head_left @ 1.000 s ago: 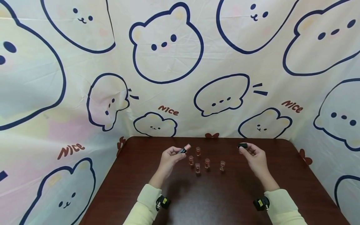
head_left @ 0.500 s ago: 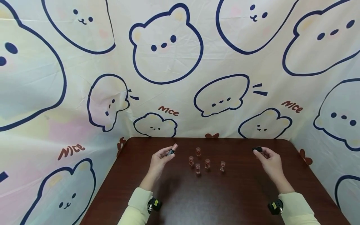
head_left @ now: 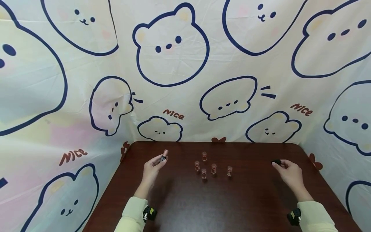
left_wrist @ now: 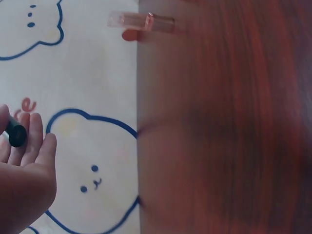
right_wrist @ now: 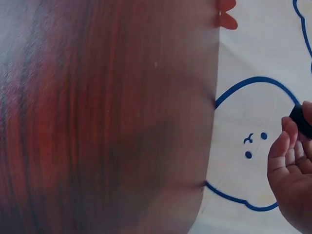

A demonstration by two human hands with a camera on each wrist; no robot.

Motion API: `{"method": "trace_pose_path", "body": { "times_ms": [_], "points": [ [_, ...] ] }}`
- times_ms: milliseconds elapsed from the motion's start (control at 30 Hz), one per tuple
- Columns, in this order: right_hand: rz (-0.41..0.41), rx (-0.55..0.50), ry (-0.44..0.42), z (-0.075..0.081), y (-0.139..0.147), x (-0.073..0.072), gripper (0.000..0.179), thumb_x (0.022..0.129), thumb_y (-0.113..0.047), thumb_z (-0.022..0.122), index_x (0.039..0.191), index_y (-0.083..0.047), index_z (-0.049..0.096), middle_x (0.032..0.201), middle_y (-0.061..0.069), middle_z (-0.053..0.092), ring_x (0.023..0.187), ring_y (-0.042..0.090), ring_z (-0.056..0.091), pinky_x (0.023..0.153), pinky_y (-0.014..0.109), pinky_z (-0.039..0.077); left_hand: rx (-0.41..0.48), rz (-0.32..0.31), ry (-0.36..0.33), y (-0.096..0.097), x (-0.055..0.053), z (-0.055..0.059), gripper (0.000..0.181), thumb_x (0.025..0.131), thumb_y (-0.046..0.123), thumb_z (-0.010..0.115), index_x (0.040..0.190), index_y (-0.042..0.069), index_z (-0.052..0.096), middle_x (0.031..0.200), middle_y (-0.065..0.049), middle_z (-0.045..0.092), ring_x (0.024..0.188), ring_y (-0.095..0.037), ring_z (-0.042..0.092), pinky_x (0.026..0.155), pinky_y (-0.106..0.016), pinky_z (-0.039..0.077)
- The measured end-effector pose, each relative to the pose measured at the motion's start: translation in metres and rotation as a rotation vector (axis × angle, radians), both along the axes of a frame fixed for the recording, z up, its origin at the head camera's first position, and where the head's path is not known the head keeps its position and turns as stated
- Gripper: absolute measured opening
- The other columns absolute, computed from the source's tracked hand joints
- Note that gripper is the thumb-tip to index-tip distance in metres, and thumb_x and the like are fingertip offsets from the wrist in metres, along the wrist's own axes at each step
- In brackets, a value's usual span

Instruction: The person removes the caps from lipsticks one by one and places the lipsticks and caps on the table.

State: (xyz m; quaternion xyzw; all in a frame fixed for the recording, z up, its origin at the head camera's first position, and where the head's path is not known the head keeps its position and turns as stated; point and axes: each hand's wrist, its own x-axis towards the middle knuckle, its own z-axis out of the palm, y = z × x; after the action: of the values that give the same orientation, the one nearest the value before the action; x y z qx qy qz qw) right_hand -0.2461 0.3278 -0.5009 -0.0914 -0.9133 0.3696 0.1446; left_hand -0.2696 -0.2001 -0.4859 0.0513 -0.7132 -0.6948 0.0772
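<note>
My left hand (head_left: pixel 151 169) pinches a lipstick (head_left: pixel 164 156) with a dark base and a pink upper end, tilted above the table's left side. In the left wrist view the dark end of the lipstick (left_wrist: pixel 17 134) shows between thumb and fingers. Over on the right, my right hand (head_left: pixel 292 174) holds a small black cap (head_left: pixel 277 161) between thumb and fingertips. The same cap (right_wrist: pixel 302 119) appears at the edge of the right wrist view, partly hidden by the fingers. Between the hands, several small clear pinkish tubes stand upright, among them a front tube (head_left: pixel 204 174).
A dark reddish-brown table (head_left: pixel 214 206) bears the tubes, with the rearmost tube (head_left: pixel 204 156) near its back and another tube (head_left: pixel 229 171) apart at the right. A cream cloth (head_left: pixel 171 67) printed with bear outlines hangs behind and at both sides.
Both hands have drawn apart, the left with the lipstick going left, the right with the cap going right; each is also slightly lower in view. The standing tubes have not moved.
</note>
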Motion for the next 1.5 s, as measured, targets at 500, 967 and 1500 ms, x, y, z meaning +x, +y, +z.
{"method": "trace_pose_path", "body": {
  "times_ms": [500, 967, 1500],
  "points": [
    [0.004, 0.101, -0.084, -0.019, 0.027, 0.007, 0.042, 0.094, -0.026, 0.061, 0.107, 0.014, 0.061, 0.092, 0.026, 0.064, 0.083, 0.040, 0.059, 0.061, 0.047, 0.049, -0.100, 0.161, -0.060, -0.041, 0.006, -0.026, 0.030, 0.088, 0.008, 0.072, 0.114, -0.004, 0.063, 0.113, -0.017, 0.068, 0.104, -0.017, 0.064, 0.074, -0.014, 0.047],
    [0.020, 0.150, -0.184, -0.035, 0.042, 0.009, 0.037, 0.090, -0.018, 0.063, 0.102, 0.016, 0.062, 0.090, 0.029, 0.064, 0.078, 0.040, 0.061, 0.060, 0.048, 0.050, -0.186, 0.311, -0.092, -0.073, 0.008, -0.051, 0.034, 0.085, 0.017, 0.076, 0.112, 0.000, 0.065, 0.111, -0.014, 0.060, 0.099, -0.023, 0.054, 0.071, -0.019, 0.044],
    [0.045, 0.134, -0.314, -0.041, 0.044, 0.010, 0.023, 0.089, -0.014, 0.064, 0.081, 0.007, 0.065, 0.062, 0.005, 0.061, 0.057, 0.021, 0.055, 0.052, 0.037, 0.044, -0.267, 0.463, -0.152, -0.095, 0.016, -0.069, 0.036, 0.085, 0.012, 0.075, 0.115, -0.003, 0.063, 0.110, -0.020, 0.059, 0.100, -0.030, 0.055, 0.078, -0.040, 0.045]
  ]
}}
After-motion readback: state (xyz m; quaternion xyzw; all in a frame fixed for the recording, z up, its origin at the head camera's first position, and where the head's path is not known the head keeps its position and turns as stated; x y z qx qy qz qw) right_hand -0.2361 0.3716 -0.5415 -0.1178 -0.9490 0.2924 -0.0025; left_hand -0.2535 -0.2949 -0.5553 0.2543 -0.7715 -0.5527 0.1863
